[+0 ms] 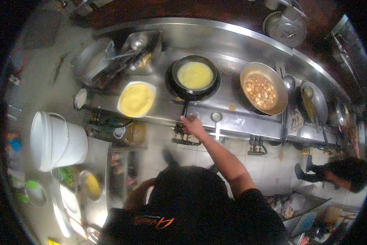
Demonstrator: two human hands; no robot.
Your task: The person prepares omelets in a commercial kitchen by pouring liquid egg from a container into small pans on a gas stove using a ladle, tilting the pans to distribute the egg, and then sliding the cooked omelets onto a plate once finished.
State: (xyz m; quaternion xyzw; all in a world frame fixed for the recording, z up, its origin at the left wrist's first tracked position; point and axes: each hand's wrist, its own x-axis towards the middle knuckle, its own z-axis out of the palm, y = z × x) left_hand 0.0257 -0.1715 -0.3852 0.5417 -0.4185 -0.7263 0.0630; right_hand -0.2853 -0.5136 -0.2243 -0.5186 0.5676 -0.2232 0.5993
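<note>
My right hand [193, 125] grips the end of the dark handle of a frying pan [176, 80]. This pan sits on a burner at the middle of the steel cooking counter. A thin, pale yellow layer [195, 75], like a crepe or egg sheet, covers its base. To its left stands a white dish [121, 107] filled with smooth yellow food [137, 99]. A small ladle [216, 116] with a pale handle lies just right of my hand, at the counter's front. My left hand is out of view; only part of the left arm shows beside my body.
Farther right, a wide metal pan [280, 104] holds browned chunks in sauce, and a wok [321, 104] stands beyond it. Gas valves [183, 138] stick out below the front edge. A white bucket [74, 141] stands at left. Another person [345, 173] is at far right.
</note>
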